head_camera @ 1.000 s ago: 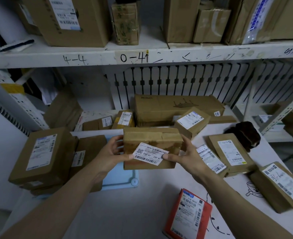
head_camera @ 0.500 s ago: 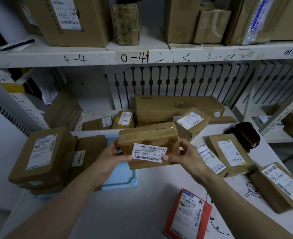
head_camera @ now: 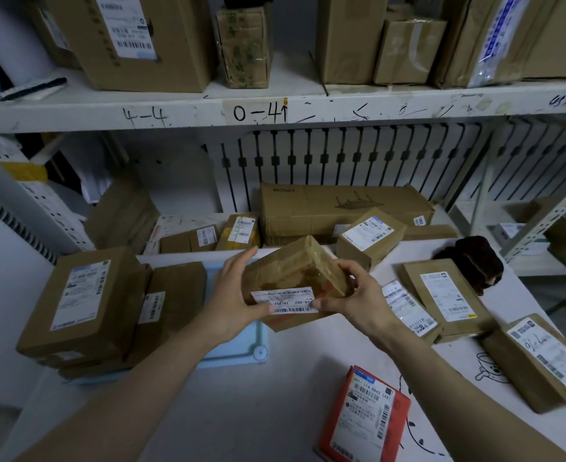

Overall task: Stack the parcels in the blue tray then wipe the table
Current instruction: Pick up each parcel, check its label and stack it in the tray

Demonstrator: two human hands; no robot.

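I hold a taped brown parcel [head_camera: 295, 275] with a white barcode label above the table, over the right end of the blue tray [head_camera: 238, 351]. My left hand [head_camera: 235, 295] grips its left side with the thumb on the label. My right hand [head_camera: 354, 295] grips its right end, fingers curled over the top. The parcel is tilted, its far end raised. Several brown parcels [head_camera: 85, 305] are stacked on the tray's left part. Loose parcels lie on the white table [head_camera: 241, 411]: a red one [head_camera: 364, 418] near me and several brown ones [head_camera: 448, 295] to the right.
A dark brown cloth [head_camera: 474, 261] lies at the table's back right. A long carton [head_camera: 344, 208] and small boxes stand behind the table against a slatted white panel. A shelf [head_camera: 275, 108] loaded with cartons hangs overhead. A metal rack [head_camera: 548, 221] stands to the right.
The parcel has turned in my hands: its far end tipped up and swung right, and my right hand moved over its top edge. It stays above the tray's right end.
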